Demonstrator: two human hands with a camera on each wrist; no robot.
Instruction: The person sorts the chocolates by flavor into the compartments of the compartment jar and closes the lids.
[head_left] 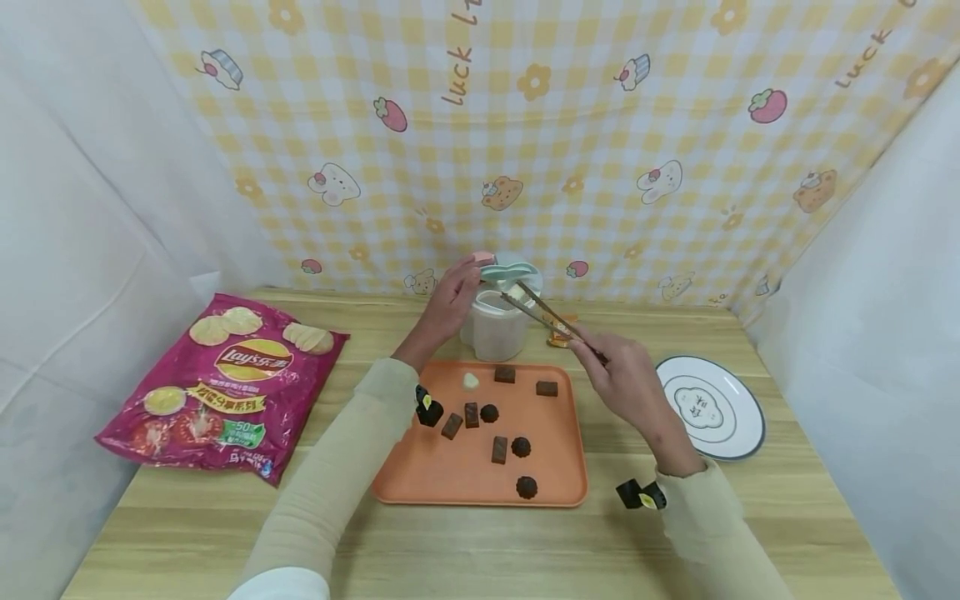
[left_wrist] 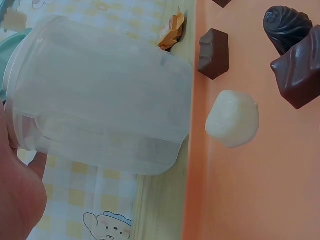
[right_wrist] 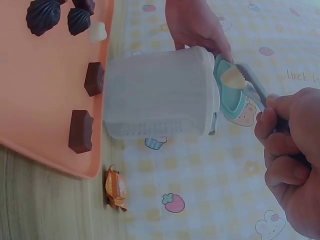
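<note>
Right hand [head_left: 633, 387] fingers pinch tongs [head_left: 542, 310] over the jar [head_left: 497, 327]

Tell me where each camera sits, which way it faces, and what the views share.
Head: above, looking forward and down at the orange tray, both sleeved arms, left hand, right hand with tongs.
Left wrist: beside the clear jar; palm edge shows.
Right wrist: faces the jar's lid; both hands show.
All share the jar and tray.
</note>
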